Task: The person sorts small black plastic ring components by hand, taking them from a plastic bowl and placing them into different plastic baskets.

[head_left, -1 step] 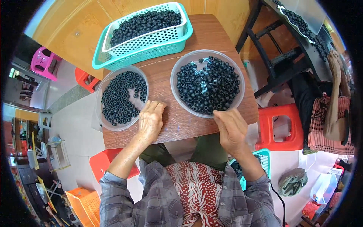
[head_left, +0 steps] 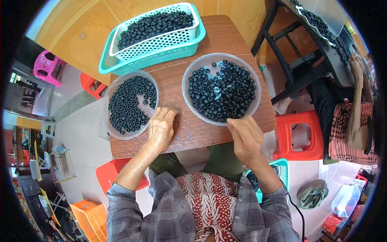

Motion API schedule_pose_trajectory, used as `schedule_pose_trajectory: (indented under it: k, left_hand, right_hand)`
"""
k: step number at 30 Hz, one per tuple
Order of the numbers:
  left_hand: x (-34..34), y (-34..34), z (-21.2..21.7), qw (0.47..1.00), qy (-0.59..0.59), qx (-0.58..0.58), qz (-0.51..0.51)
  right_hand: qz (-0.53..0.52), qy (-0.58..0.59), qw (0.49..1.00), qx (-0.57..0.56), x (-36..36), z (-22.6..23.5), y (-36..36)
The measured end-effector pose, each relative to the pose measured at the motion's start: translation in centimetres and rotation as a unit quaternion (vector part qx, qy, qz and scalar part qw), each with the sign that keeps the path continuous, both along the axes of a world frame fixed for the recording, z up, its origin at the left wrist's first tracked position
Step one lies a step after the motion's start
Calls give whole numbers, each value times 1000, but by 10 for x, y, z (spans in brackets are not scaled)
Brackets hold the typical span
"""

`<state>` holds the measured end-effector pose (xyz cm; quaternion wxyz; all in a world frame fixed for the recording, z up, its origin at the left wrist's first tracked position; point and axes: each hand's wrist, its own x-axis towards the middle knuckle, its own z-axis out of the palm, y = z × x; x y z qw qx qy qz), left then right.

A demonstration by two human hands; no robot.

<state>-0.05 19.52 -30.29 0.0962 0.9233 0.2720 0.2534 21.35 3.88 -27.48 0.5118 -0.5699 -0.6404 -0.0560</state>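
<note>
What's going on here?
At a brown table, a person's left hand curls beside the left plastic bowl of black ring-shaped beads. The right hand, pinched, is at the near rim of the right plastic bowl, heaped with black beads. Whether either holds a bead can't be seen. Beyond, a white basket of beads sits inside a turquoise basket.

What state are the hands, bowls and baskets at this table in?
Left bowl: uncovered, holding black beads, bare patch showing
Right bowl: uncovered, piled with beads
White basket: uncovered, piled with beads
Green basket: uncovered, holding white basket
Left hand: curled, grip unclear
Right hand: bent, grip unclear
</note>
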Motion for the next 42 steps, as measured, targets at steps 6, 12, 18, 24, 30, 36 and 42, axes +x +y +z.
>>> schedule_pose_trajectory:
  k: [6, 12, 18, 24, 30, 36, 42]
  left_hand:
    - [1, -5, 2, 999, -21, 26, -6]
    - [-1, -5, 18, 991, -68, -118, 4]
    - [24, 85, 80, 995, -57, 43, 67]
    - [34, 224, 124, 945, -64, 225, 229]
    - [64, 120, 105, 996, -78, -13, 34]
    - [83, 13, 52, 972, -36, -88, -214]
    - [101, 4, 26, 968, -20, -67, -240]
  right_hand:
    - [3, -5, 999, -37, -7, 3, -1]
    - [17, -14, 1000, -8, -5, 1, -4]
    - [-17, -10, 999, -37, 5, 0, -4]
    - [-42, 6, 998, -49, 10, 1, 2]
    - [-51, 6, 998, -41, 24, -13, 1]
    - [-43, 22, 999, -12, 18, -12, 4]
    - [-55, 31, 997, -42, 18, -9, -7]
